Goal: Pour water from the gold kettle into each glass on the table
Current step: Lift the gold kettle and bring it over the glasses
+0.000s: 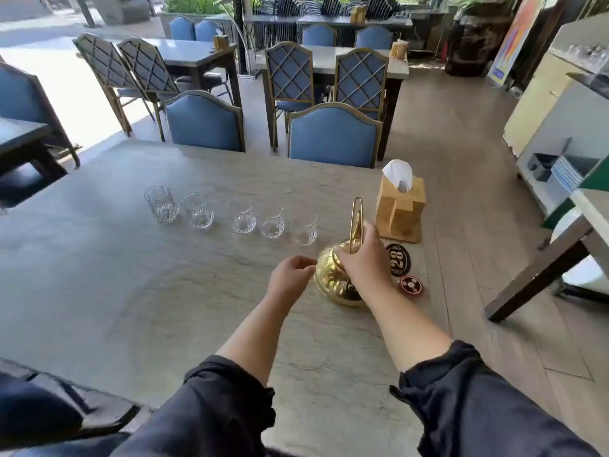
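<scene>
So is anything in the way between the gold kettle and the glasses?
Nothing visible is. The gold kettle sits just in front of the nearest glass, with only bare table along the row of glasses. The tissue holder stands off to the right.

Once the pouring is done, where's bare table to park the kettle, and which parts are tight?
Roomiest: the wide bare table on the near side of the row of glasses, left of the left hand. The strip beyond the glasses, before the blue chairs, is bare too. Crowded: the right edge, where the gold kettle, tissue holder, number plaque and red disc cluster.
</scene>
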A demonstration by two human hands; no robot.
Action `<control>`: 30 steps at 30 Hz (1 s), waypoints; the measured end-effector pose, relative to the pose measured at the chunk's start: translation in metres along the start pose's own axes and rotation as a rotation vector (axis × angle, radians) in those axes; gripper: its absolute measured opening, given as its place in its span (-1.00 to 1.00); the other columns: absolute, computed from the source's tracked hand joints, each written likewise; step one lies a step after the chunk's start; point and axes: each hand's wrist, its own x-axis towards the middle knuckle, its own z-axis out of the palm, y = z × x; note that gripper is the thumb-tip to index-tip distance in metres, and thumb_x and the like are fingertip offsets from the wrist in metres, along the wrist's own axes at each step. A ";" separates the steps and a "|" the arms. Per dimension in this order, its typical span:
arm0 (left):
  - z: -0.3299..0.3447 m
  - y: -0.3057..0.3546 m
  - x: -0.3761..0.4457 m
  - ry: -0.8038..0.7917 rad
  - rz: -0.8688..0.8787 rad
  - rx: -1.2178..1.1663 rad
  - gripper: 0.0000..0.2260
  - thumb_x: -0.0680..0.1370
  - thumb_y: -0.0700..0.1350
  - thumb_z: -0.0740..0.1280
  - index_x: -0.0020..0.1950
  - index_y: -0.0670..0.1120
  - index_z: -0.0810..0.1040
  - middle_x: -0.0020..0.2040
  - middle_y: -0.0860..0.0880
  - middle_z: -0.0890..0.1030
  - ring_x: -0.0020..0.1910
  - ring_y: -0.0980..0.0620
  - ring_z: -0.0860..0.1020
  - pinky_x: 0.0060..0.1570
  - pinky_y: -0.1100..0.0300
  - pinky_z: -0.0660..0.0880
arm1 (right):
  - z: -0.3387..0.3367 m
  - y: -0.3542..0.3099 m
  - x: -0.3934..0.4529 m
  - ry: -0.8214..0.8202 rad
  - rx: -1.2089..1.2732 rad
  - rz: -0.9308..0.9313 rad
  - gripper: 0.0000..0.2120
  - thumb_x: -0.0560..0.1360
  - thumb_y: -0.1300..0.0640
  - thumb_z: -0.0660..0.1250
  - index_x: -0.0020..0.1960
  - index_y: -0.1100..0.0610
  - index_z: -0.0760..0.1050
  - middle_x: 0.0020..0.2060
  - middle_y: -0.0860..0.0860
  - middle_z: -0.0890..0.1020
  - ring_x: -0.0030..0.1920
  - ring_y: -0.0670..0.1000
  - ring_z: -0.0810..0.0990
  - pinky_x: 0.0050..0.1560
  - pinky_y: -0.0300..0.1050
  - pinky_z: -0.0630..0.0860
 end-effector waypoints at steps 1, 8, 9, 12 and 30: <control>0.005 -0.005 0.002 0.001 -0.019 0.002 -0.76 0.54 -0.10 0.34 0.18 -0.06 0.66 0.09 -0.03 0.70 0.12 -0.14 0.63 0.08 0.04 0.54 | 0.003 0.002 0.002 0.031 0.034 0.007 -0.31 0.50 0.11 0.45 0.52 0.11 0.19 0.02 0.08 0.60 0.06 0.11 0.61 0.00 0.02 0.58; 0.036 -0.033 0.019 -0.049 -0.131 -0.182 -0.41 0.51 0.05 0.44 0.51 0.00 0.38 0.45 -0.07 0.47 0.34 -0.11 0.50 0.33 -0.13 0.46 | 0.028 0.022 0.013 0.156 0.175 0.020 -0.46 0.60 0.19 0.27 0.54 0.13 0.20 -0.11 0.11 0.67 -0.11 0.11 0.66 -0.07 0.04 0.60; 0.039 -0.036 0.022 -0.061 -0.147 -0.232 -0.38 0.50 0.06 0.45 0.53 0.02 0.35 0.48 -0.05 0.44 0.33 -0.08 0.50 0.33 -0.12 0.46 | 0.030 0.024 0.013 0.178 0.192 0.014 -0.46 0.60 0.19 0.28 0.54 0.14 0.22 -0.12 0.11 0.66 -0.11 0.12 0.66 -0.04 0.08 0.60; 0.045 -0.037 0.025 -0.092 -0.178 -0.365 -0.35 0.50 0.01 0.47 0.55 0.08 0.31 0.47 -0.04 0.43 0.13 0.03 0.55 0.20 -0.04 0.57 | 0.032 0.028 0.011 0.272 0.222 -0.010 -0.53 0.58 0.16 0.32 0.47 0.13 0.34 -0.17 0.10 0.64 -0.14 0.12 0.65 -0.03 0.12 0.60; 0.000 -0.019 0.021 -0.255 -0.184 -0.663 -0.30 0.39 -0.03 0.57 0.48 0.15 0.40 0.52 -0.11 0.38 0.34 -0.14 0.52 0.13 -0.14 0.61 | -0.004 0.001 0.038 0.041 0.374 -0.162 -0.76 0.59 0.11 0.34 0.23 -0.09 0.55 -0.53 -0.21 0.38 -0.49 -0.22 0.34 -0.41 -0.33 0.42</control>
